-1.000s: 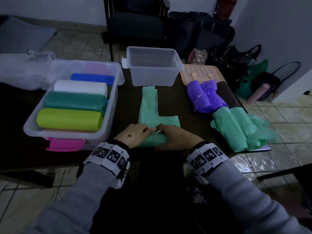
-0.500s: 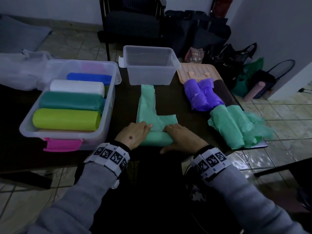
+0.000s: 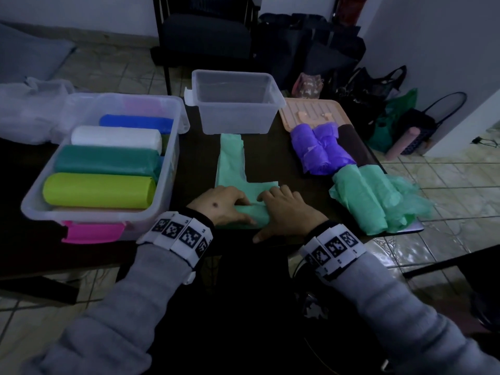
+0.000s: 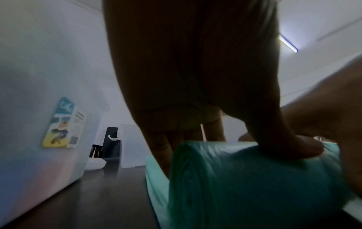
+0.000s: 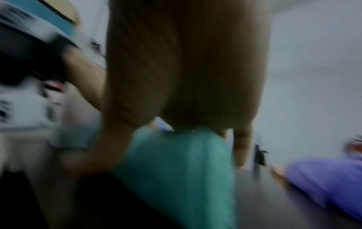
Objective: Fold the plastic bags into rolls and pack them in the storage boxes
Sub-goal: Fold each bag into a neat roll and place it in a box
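A mint-green plastic bag (image 3: pixel 233 169) lies flat on the dark table (image 3: pixel 273 161), its near end wound into a roll (image 3: pixel 253 213) (image 4: pixel 254 178) (image 5: pixel 176 162). My left hand (image 3: pixel 220 205) grips the roll's left end, thumb pressed on top (image 4: pixel 297 148). My right hand (image 3: pixel 286 212) curls over its right end, fingers on the far side. An empty clear storage box (image 3: pixel 235 104) stands just beyond the bag. A larger clear box (image 3: pixel 173 147) at the left holds lime, dark green, white and blue rolls.
Purple rolls (image 3: pixel 319 147) and green rolls (image 3: pixel 365 198) lie at the table's right edge, in front of a peach lid (image 3: pixel 311 109). A pink latch (image 3: pixel 92 231) sticks out of the large box. Loose clear plastic (image 3: pixel 27 109) sits far left; a chair and dark bags stand behind.
Both hands have pushed the roll a little farther up the bag, so the roll is thicker and the flat part shorter. The head view has shifted slightly.
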A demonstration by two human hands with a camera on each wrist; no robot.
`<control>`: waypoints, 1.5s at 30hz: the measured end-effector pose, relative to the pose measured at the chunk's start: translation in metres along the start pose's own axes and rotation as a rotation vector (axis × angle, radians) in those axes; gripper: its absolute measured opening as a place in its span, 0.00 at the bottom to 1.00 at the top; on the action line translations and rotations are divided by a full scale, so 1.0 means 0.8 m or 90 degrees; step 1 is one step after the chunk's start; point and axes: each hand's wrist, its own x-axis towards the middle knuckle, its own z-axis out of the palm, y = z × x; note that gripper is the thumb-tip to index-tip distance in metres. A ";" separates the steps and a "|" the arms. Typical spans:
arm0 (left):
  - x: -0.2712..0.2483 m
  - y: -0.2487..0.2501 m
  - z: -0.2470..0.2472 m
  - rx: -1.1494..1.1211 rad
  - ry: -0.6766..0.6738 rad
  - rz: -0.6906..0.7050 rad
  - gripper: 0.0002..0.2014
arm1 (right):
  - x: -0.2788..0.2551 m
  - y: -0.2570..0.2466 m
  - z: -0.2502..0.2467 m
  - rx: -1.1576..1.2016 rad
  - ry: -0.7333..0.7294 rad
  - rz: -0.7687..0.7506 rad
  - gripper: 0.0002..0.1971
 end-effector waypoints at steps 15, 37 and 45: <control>-0.004 0.012 0.000 0.058 0.170 0.029 0.25 | 0.033 0.008 -0.028 0.124 -0.103 0.006 0.32; 0.006 -0.011 0.002 0.038 -0.061 -0.065 0.33 | 0.005 -0.002 0.026 0.072 0.141 -0.062 0.32; -0.015 -0.012 0.001 0.060 0.059 -0.051 0.36 | 0.021 0.006 0.005 0.176 -0.006 -0.061 0.26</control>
